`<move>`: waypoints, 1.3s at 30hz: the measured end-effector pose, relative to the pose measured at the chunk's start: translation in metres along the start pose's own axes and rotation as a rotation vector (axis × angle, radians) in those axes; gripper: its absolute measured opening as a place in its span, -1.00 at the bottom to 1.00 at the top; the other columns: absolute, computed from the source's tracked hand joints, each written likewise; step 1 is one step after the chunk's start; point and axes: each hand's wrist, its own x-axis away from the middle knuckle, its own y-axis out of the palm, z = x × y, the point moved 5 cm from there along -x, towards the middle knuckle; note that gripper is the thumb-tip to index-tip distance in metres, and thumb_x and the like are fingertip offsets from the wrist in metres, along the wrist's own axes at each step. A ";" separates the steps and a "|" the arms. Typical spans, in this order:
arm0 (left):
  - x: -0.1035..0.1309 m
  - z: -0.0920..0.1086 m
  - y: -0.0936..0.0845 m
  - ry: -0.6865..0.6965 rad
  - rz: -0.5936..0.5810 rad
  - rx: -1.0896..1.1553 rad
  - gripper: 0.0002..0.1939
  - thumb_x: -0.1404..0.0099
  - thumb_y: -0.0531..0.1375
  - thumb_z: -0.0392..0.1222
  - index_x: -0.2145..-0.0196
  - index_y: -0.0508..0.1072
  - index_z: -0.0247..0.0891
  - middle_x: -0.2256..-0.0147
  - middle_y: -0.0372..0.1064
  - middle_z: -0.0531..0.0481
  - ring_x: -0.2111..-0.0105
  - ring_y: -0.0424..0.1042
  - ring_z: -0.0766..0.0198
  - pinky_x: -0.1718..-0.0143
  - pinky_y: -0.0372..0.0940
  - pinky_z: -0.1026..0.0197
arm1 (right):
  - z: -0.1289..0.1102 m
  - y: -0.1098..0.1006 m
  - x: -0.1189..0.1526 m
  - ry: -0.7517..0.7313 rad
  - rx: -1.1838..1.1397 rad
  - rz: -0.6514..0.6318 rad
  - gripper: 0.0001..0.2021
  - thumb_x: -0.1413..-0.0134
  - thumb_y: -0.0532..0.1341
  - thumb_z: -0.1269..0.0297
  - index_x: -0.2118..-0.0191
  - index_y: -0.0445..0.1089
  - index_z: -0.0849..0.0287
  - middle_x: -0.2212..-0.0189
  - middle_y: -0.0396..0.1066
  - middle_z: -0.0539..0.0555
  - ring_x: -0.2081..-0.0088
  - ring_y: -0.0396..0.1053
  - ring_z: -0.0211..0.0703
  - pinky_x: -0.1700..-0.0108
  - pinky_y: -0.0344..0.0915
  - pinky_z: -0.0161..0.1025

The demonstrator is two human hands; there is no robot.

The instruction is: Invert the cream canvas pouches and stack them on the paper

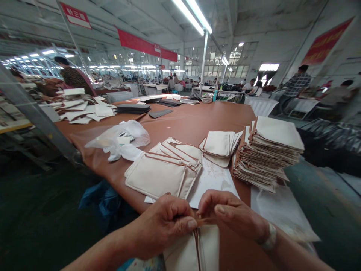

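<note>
In the head view, my left hand (pixel 169 224) is closed, thumb and fingers pinching the brown-trimmed top end of a cream fabric pouch (pixel 208 248). A brown strip (pixel 208 221) sticks out from that pinch to the right. My right hand (pixel 232 212) is beside it, fingers curved and thumb apart, its fingertips at the strip; whether they touch it is hard to tell. A dark seam or zip line runs down the pouch, whose lower part leaves the frame. Just beyond my hands lie several cream pouches (pixel 155 175) with brown trim, overlapping.
A tall stack of cream pouches (pixel 265 158) stands at the right, beside smaller cream pieces (pixel 217 143). White paper (pixel 214 180) lies on the brown-covered table (pixel 197 116). A plastic bag (pixel 121 137) is at left, with dark sheets (pixel 133 108) behind. Other people work farther off.
</note>
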 end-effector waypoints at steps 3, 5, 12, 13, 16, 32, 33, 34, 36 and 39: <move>0.000 0.012 -0.004 0.040 -0.026 -0.046 -0.61 -0.38 0.05 0.06 0.50 0.21 -0.25 0.52 -0.02 0.14 0.50 -0.01 0.35 0.48 -0.04 0.28 | -0.008 0.008 -0.010 -0.077 0.088 -0.064 -0.58 -0.24 0.11 -0.04 0.28 0.43 0.28 0.26 0.37 0.16 0.17 0.31 -0.05 0.02 0.19 -0.12; 0.001 0.019 -0.009 0.064 -0.029 -0.102 -0.61 -0.39 0.04 0.04 0.51 0.18 -0.24 0.51 0.01 0.14 0.48 0.03 0.34 0.45 -0.01 0.28 | -0.015 0.017 -0.014 -0.113 0.116 -0.142 -0.59 -0.22 0.12 -0.05 0.41 0.36 0.23 0.31 0.33 0.12 0.21 0.29 -0.07 0.05 0.19 -0.14; 0.010 0.032 -0.023 0.092 0.015 -0.245 -0.66 -0.40 0.07 0.01 0.44 0.34 -0.25 0.46 0.19 0.10 0.44 0.15 0.33 0.43 0.06 0.32 | -0.034 0.027 -0.008 -0.111 0.460 -0.151 -0.56 -0.23 0.11 -0.01 0.57 0.04 0.12 0.51 0.02 -0.06 0.43 0.04 -0.24 0.36 0.08 -0.27; 0.011 0.030 -0.023 0.083 0.031 -0.285 -0.67 -0.41 0.06 0.00 0.44 0.35 -0.25 0.47 0.19 0.11 0.45 0.15 0.34 0.44 0.06 0.32 | -0.035 0.027 -0.007 -0.115 0.565 -0.154 -0.55 -0.25 0.10 0.02 0.58 0.00 0.12 0.52 0.00 -0.07 0.45 0.02 -0.25 0.38 0.05 -0.27; 0.012 0.020 -0.017 0.049 0.037 -0.351 -0.68 -0.41 0.05 -0.04 0.45 0.33 -0.25 0.49 0.18 0.12 0.48 0.13 0.36 0.47 0.04 0.32 | -0.033 0.023 -0.004 -0.120 0.790 -0.183 -0.58 -0.29 0.05 0.08 0.57 0.03 0.12 0.54 0.04 -0.07 0.46 0.04 -0.25 0.38 0.06 -0.27; 0.001 -0.001 0.003 -0.053 -0.025 0.442 -0.49 -0.29 0.10 0.26 0.48 0.31 -0.30 0.55 0.07 0.11 0.55 -0.02 0.38 0.55 -0.11 0.29 | -0.017 0.026 -0.005 0.042 0.203 -0.137 -0.59 -0.14 0.24 -0.04 0.43 0.41 0.28 0.50 0.21 -0.02 0.48 0.11 -0.32 0.46 0.05 -0.36; 0.000 -0.008 0.005 -0.095 0.003 0.550 -0.43 -0.30 0.04 0.32 0.47 0.33 -0.31 0.56 0.09 0.10 0.59 -0.03 0.40 0.58 -0.15 0.28 | -0.012 0.023 -0.004 0.049 0.170 -0.116 -0.60 -0.12 0.26 -0.04 0.43 0.41 0.28 0.50 0.20 -0.03 0.50 0.09 -0.33 0.49 0.03 -0.37; 0.000 -0.013 0.006 -0.130 0.030 0.622 -0.37 -0.31 -0.03 0.35 0.46 0.36 -0.33 0.57 0.13 0.07 0.61 -0.04 0.40 0.60 -0.17 0.28 | -0.009 0.021 -0.003 0.055 0.147 -0.096 -0.60 -0.10 0.27 -0.03 0.43 0.41 0.29 0.51 0.20 -0.03 0.52 0.07 -0.35 0.51 0.00 -0.37; -0.002 -0.018 0.010 -0.166 0.034 0.666 -0.38 -0.29 0.01 0.35 0.45 0.38 -0.35 0.56 0.16 0.06 0.63 -0.03 0.42 0.61 -0.19 0.28 | -0.005 0.019 -0.002 0.056 0.125 -0.076 -0.60 -0.09 0.29 -0.03 0.43 0.41 0.29 0.51 0.19 -0.04 0.54 0.04 -0.37 0.52 -0.04 -0.38; -0.003 -0.012 0.015 -0.127 -0.043 0.553 -0.54 -0.18 0.28 0.18 0.46 0.33 -0.32 0.57 0.09 0.13 0.59 -0.04 0.44 0.59 -0.17 0.31 | -0.006 0.017 -0.004 0.044 0.180 -0.095 -0.60 -0.11 0.28 -0.01 0.43 0.42 0.31 0.52 0.20 -0.05 0.52 0.05 -0.37 0.51 -0.04 -0.38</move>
